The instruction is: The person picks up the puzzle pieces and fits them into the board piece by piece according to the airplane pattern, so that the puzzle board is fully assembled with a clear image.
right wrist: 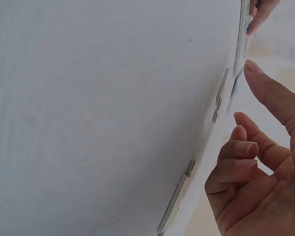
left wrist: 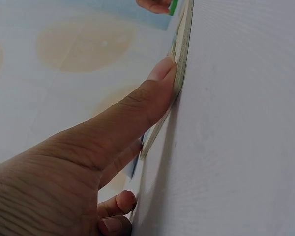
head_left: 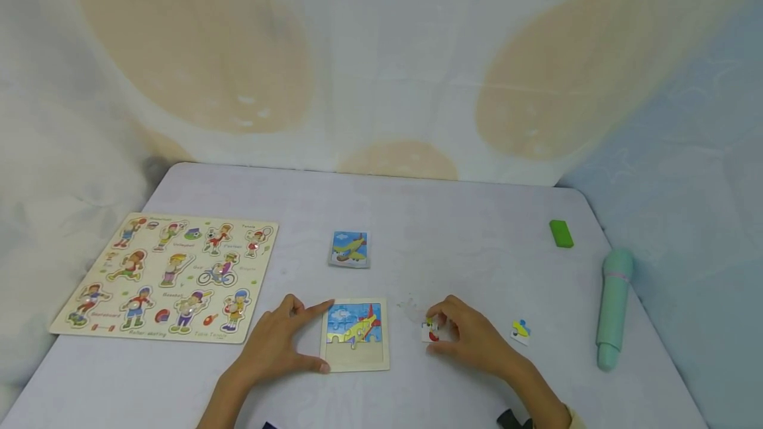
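Observation:
A small wooden jigsaw tray (head_left: 356, 359) lies on the table, its upper part filled with pieces of a yellow plane on blue sky. My left hand (head_left: 277, 339) touches its left corners, index finger at the top and thumb at the bottom. In the left wrist view, that thumb (left wrist: 137, 101) rests against the tray's edge (left wrist: 183, 69). My right hand (head_left: 471, 336) hovers around a loose white, red and yellow puzzle piece (head_left: 429, 331). Thumb and index finger stand apart on either side of it. Another puzzle piece (head_left: 520, 332) lies further right.
Behind the tray lies a small plane picture (head_left: 350, 249). A large sports-figure puzzle board (head_left: 232, 277) covers the table's left side. On the right are a green block (head_left: 561, 234) and a mint-coloured cylinder (head_left: 614, 310). Curtains stand behind and beside the table.

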Demonstrator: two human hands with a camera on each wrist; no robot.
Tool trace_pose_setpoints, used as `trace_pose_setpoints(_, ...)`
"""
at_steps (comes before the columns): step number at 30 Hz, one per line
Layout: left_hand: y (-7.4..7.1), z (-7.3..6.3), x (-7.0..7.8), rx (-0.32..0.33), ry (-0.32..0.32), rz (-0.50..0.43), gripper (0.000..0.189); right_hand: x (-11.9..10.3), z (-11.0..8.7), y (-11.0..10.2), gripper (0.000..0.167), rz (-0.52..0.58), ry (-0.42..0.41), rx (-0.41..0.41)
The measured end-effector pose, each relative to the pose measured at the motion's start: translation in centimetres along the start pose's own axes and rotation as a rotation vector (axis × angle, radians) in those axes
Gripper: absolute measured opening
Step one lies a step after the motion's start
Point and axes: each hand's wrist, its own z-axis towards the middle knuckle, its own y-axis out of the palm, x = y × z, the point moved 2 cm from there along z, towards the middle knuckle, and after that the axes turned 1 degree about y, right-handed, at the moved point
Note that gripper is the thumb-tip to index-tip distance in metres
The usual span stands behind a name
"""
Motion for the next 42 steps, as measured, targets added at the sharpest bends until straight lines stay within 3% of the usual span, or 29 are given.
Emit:
trace_pose_setpoints(9, 0.07, 0.02, 0.03, 0.001, 0.003, 0.000, 0.100, 0.78, 0.26, -0.02, 0.042, 0.000, -0.038, 0.003)
trace_pose_setpoints(34, 0.06, 0.00, -0.12, 0.006, 0.008, 0.001, 0.100, 0.66, 0.74, 0.73, 0.031, -0.186, -0.088, 0.030)
trace_pose_setpoints(42, 0.02, -0.02, -0.04, 0.008, 0.011, 0.002, 0.100, 0.28, 0.60, 0.54, 0.029, -0.210, -0.158, 0.075)
